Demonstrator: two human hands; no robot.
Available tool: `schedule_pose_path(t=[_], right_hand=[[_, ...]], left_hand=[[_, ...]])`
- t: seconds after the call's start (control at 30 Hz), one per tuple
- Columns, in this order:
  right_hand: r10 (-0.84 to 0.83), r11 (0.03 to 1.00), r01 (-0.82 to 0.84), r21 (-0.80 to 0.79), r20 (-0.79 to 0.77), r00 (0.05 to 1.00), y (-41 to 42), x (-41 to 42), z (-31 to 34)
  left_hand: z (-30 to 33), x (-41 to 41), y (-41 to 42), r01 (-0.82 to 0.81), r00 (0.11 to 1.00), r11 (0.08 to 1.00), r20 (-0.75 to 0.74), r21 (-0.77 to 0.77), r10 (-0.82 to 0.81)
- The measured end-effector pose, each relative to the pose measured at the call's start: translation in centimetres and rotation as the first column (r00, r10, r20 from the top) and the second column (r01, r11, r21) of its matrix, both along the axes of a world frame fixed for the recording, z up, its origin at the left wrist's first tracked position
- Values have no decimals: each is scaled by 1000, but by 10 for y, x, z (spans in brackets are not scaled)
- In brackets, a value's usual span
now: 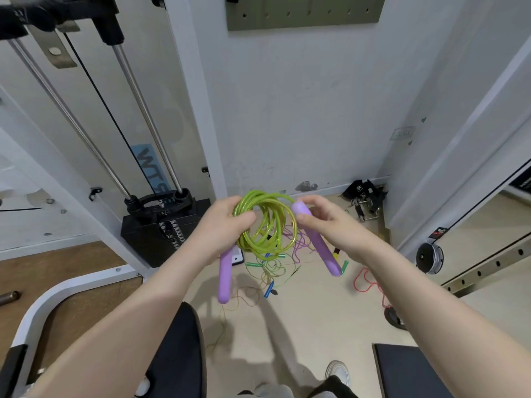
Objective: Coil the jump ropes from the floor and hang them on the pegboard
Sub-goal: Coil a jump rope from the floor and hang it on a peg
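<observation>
A green jump rope (pixel 270 225) is wound into a coil in front of me, above the floor. My left hand (pixel 222 225) grips the coil's left side; one purple handle (pixel 225 275) hangs below that hand. My right hand (pixel 327 222) pinches the top of the other purple handle (pixel 320 242), which slants down to the right. Below on the floor lies a tangle of thin ropes (pixel 270 271) with green and blue handles, and a red rope (pixel 370 285) to the right. The olive pegboard (pixel 304 12) is on the wall at the top.
A cable machine with a black weight stack (pixel 163 228) stands on the left. Black straps and clips (pixel 365 201) lie in the far corner. A perforated metal rail (pixel 485 271) and a pulley (pixel 429 258) are on the right. Black padded seats (pixel 178 357) sit close below me.
</observation>
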State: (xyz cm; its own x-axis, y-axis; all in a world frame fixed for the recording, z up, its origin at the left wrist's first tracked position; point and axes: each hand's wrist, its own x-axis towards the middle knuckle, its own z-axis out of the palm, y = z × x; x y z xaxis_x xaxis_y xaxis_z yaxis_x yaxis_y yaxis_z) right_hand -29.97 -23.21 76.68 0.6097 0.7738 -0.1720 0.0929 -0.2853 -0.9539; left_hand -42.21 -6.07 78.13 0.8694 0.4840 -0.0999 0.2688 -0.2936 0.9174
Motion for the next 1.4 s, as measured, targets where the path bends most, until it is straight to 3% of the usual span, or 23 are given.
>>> schedule_pose_path(t=[0.1,0.2,0.3,0.37,0.4,0.47,0.53,0.63,0.7,0.87,0.93,0.97,1.07,1.1,1.13,1.17,1.2,1.27,1.3,1.33,1.4], right_hand=[[169,967,-155,-201,58,984,-3,1,-1],[216,930,-86,-357,343,914,-2,6,16],[186,938,-13,-346,473,861,2,6,43],[204,946,-62,-317,435,877,10,0,51],[185,959,-85,-269,372,910,15,-4,52],[116,988,-97,-117,169,979,24,-12,53],[85,996,-85,24,-2,996,29,-16,50],[73,988,-61,142,-79,994,32,-21,44],[67,985,-65,162,-8,998,32,-24,42],[88,973,-158,170,358,929,27,-26,34],[68,969,-191,160,568,820,24,-27,26],[57,963,-220,152,688,723,22,-28,20],[36,967,-252,47,949,313,20,-35,-4],[36,977,-214,14,974,225,20,-36,-10],[40,984,-177,0,973,227,20,-36,-15],[43,989,-151,7,945,326,20,-36,-15],[24,991,-127,47,861,508,20,-35,-12],[-59,975,-49,216,468,882,20,-32,-1],[-61,958,-4,285,219,974,21,-30,5],[-16,946,6,323,26,1000,21,-25,8],[134,948,-81,309,-155,979,25,-16,10]], left_hand=[[2,-3,4,60,996,993,-66,104,-54],[1,-2,7,130,980,909,-191,397,-56],[0,-3,0,242,937,731,-350,638,-4],[-6,-1,-6,304,914,630,-405,715,18],[-6,1,-9,317,912,626,-410,712,5],[-9,3,-9,334,902,751,-424,569,-80],[-14,5,-2,345,891,908,-389,238,-236],[-13,-2,2,324,881,932,-305,-164,-360],[-12,-7,6,304,887,905,-259,-297,-383],[-7,-12,13,220,936,828,-129,-515,-329],[-5,-13,15,184,954,826,-106,-533,-281],[-5,-12,16,167,962,824,-94,-541,-256],[0,-10,15,145,974,802,-59,-580,-219],[0,-9,13,155,973,796,-50,-586,-227],[1,-9,11,174,969,793,-44,-584,-244],[2,-8,11,195,964,794,-36,-576,-263],[3,-9,11,210,962,794,-25,-570,-273],[6,-7,14,224,961,800,-11,-556,-277],[8,-6,15,231,959,808,-12,-543,-283],[11,-5,14,242,955,810,-15,-534,-295],[13,0,11,271,944,809,-21,-521,-330]])
